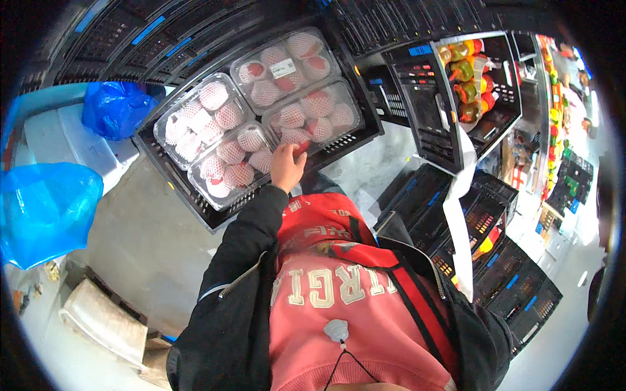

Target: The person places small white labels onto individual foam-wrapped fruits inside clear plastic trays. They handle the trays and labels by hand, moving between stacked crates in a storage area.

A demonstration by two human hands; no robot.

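Observation:
My left hand (287, 167) reaches over the near side of a black plastic crate (337, 145). A small red patch (301, 148) shows between thumb and index finger; whether it is pinched or lies behind them, I cannot tell. Several clear plastic clamshell boxes fill the crate, with round pinkish-red fruit in white foam nets inside. The near-left box (230, 168) and the near-right box (318, 115) flank my fingertips. White labels lie on the far-left box (200, 119) and the far-right box (283, 68). My right hand is out of view; only its black sleeve (477, 313) shows.
Black crates (450, 205) stand stacked on the right, one holding wrapped red, yellow and green produce (469, 73). A white strip (457, 229) hangs down there. Blue plastic bags (49, 210) are on the left, above a pale block-like object (105, 317). More crates (161, 39) line the far side.

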